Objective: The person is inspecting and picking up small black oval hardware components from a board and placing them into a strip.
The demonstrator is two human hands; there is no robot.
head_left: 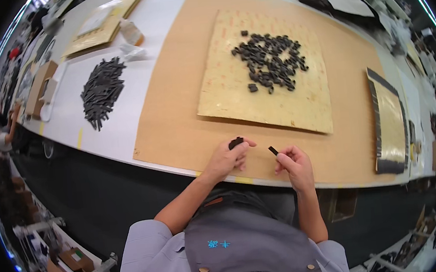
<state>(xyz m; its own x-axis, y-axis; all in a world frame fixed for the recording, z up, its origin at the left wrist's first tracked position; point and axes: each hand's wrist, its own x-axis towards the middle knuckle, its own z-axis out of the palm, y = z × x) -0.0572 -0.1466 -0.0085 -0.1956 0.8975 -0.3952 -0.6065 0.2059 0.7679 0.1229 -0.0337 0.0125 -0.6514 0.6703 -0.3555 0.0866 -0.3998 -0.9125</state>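
Observation:
Between the fingers of my left hand (226,159) is a small bunch of black strips (235,142), partly hidden by the fingers. My right hand (294,165) pinches one short black strip (273,151) between thumb and fingertips, its free end pointing up and left. Both hands are above the table's front edge, a short gap apart. Beyond them, a pile of short black looped pieces (273,61) lies on a yellowish board (220,97). A heap of straight black strips (102,89) is off to the left on the white surface.
Brown paper (169,109) covers the middle of the table (125,141). At the back left are a bottle (131,32), a crumpled clear bag (133,53) and another yellowish board (105,26). A curved yellowish panel edged with black strips (389,121) stands at the right. A person (2,131) is at far left.

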